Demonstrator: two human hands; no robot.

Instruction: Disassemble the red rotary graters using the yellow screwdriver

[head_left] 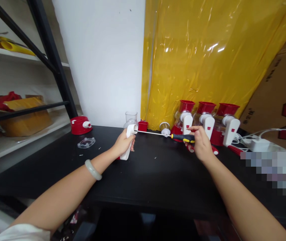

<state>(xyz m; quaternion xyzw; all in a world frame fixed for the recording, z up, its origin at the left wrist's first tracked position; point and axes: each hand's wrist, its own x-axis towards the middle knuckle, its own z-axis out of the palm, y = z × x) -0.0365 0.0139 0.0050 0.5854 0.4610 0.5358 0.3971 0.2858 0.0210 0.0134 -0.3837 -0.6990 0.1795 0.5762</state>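
Observation:
My left hand [125,143] is closed around a white crank handle [125,154], whose round hollow end points right. In my right hand [200,143] is a screwdriver [183,137] with a black and yellow grip. Its long shaft runs level to the left, and the tip is at the opening of the handle's round end; how deep it goes I cannot tell. Just behind my left hand stands a clear plastic hopper [131,117]. A small red part [143,126] and a drum grater [165,128] lie between the hands, farther back.
Three red and white rotary graters [205,120] stand in a row at the back right. A red base [80,125] and a clear ring [86,143] lie at the left of the black table [137,180]. White cables and an adapter [260,144] are at right, near a cardboard box [281,87].

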